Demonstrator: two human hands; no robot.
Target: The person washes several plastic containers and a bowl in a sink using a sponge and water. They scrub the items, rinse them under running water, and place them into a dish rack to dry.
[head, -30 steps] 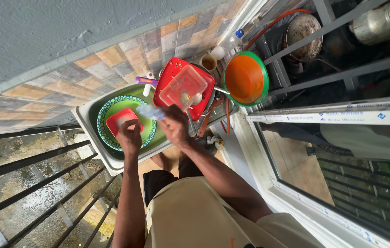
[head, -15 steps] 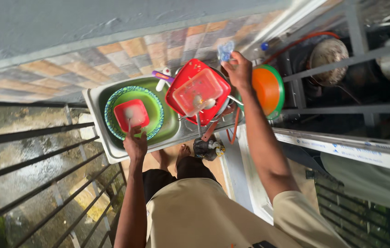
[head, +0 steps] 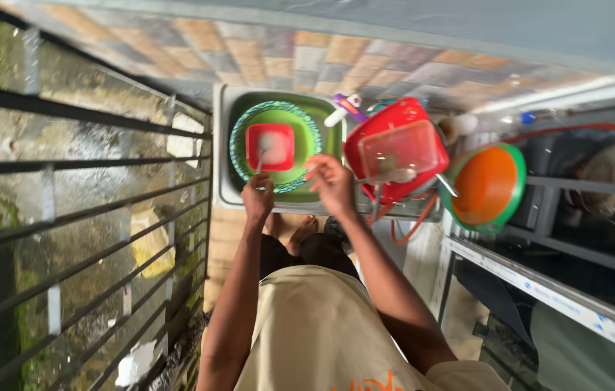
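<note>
Your widest boundary is the metal sink (head: 222, 145), a rectangle whose long axis runs from nine to three o'clock in the head view, with its near rim crossing just above your wrists. To its nine o'clock stand the dark railing bars (head: 90, 181), close against the basin, so there is no free room on that side. At three o'clock the space is crowded: a red square tray (head: 365, 148) with a clear plastic lid (head: 401, 148) lying on it, and further toward three an orange bowl with a green rim (head: 487, 188), tilted.

Inside the basin lies the green plate with the patterned rim (head: 300, 163), and on it, centred, the small red square container (head: 270, 147). That container sits at twelve o'clock from your left hand (head: 258, 199), near but not touching; its sides lie square to the sink's axes, so no edge is clearly the longer.

Your left hand is the nearer one. Its fingers look curled round a thin utensil handle (head: 259, 165) that points up to twelve o'clock into the container, though motion blur makes the grip uncertain. Your right hand (head: 333, 185) hovers at the container's four o'clock, over the plate's edge; its fingers are loosely bent, and I cannot tell whether they pinch anything.

A white and purple brush handle (head: 343, 112) rests at the basin's far rim, at one o'clock from the container.
</note>
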